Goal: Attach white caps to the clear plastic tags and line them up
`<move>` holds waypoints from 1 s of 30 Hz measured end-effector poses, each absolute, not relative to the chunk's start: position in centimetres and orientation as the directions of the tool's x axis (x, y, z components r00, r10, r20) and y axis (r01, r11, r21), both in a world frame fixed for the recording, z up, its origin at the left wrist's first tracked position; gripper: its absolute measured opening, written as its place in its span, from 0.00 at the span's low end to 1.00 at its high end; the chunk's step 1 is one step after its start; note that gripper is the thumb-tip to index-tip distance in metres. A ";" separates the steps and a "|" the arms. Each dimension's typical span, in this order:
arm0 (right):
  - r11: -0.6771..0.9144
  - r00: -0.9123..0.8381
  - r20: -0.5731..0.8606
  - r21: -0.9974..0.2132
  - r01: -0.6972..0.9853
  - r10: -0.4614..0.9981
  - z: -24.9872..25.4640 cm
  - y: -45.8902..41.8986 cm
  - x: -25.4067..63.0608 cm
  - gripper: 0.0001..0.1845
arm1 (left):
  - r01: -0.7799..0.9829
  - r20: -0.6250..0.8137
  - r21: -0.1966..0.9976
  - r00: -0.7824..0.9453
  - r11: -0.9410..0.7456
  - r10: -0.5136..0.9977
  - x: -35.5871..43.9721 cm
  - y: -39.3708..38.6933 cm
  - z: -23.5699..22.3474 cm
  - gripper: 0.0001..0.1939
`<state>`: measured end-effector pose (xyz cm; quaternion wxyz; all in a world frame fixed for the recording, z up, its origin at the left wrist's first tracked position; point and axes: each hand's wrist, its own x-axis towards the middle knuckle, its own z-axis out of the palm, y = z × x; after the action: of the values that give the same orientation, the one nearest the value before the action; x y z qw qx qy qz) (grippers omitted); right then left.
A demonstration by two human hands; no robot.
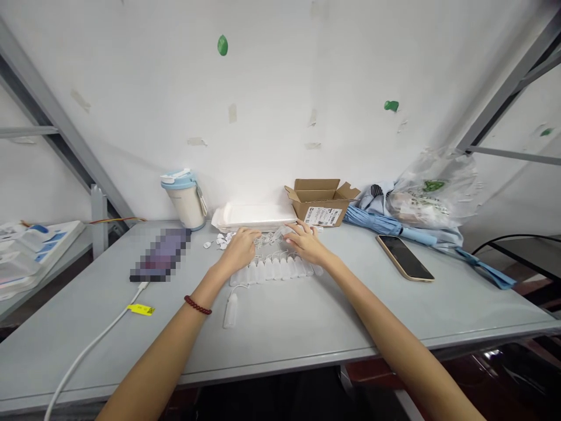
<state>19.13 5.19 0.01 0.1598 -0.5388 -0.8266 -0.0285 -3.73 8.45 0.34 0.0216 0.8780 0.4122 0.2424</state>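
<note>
My left hand point(239, 250) and my right hand point(305, 242) reach out over the grey table point(280, 327), both curled around small clear plastic pieces point(269, 237) held between them. Just below the hands lies a row of several small translucent bottles point(274, 270) side by side. One more small bottle point(230, 310) lies apart, nearer to me on the left. Tiny white caps point(221, 240) are scattered beside my left hand. A red bead bracelet point(197, 306) is on my left wrist.
A white tray stack point(249, 216) and an open cardboard box point(321, 202) stand at the wall. A blue-lidded cup point(186, 199) is left of them. A blurred phone point(161, 255) with white cable point(87, 351) lies left; another phone point(405, 258), blue umbrella point(394, 225) and plastic bag point(433, 187) right.
</note>
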 end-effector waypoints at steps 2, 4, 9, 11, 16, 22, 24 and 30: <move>0.412 -0.378 0.255 -0.093 0.906 0.890 -0.1 5.4 18.9 0.18 | 0.715 0.392 0.242 0.546 -0.656 0.740 -3.6 8.3 0.3 0.24; 0.404 -0.383 0.222 -0.060 0.913 0.897 -0.2 5.4 18.7 0.19 | 0.727 0.369 0.250 0.538 -0.639 0.758 -3.4 8.1 0.3 0.23; 0.396 -0.376 0.216 -0.052 0.917 0.901 0.1 5.1 18.7 0.21 | 0.745 0.315 0.261 0.536 -0.614 0.783 -3.3 7.7 0.5 0.20; 0.385 -0.352 0.259 -0.090 0.918 0.899 0.4 5.1 18.8 0.22 | 0.741 0.323 0.283 0.524 -0.609 0.788 -3.2 7.5 0.6 0.20; 0.411 -0.242 0.494 -0.270 0.871 0.835 0.6 5.5 19.9 0.21 | 0.721 0.399 0.368 0.448 -0.587 0.800 -3.1 7.1 1.1 0.22; 0.458 -0.071 0.653 -0.446 0.769 0.754 0.1 4.6 20.8 0.28 | 0.634 0.447 0.561 0.309 -0.532 0.840 -2.9 5.9 2.3 0.20; 0.459 -0.052 0.656 -0.466 0.756 0.753 -0.1 4.1 20.5 0.26 | 0.586 0.443 0.627 0.274 -0.513 0.854 -2.8 5.5 2.6 0.18; 0.488 -0.064 0.720 -0.400 0.776 0.691 -0.3 3.3 19.3 0.10 | 0.447 0.466 0.733 0.218 -0.512 0.857 -2.1 4.4 2.7 0.12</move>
<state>19.30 3.32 -0.31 0.4628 -0.5038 -0.7280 -0.0458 -2.10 4.44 2.72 0.2293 0.7458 0.4374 0.4471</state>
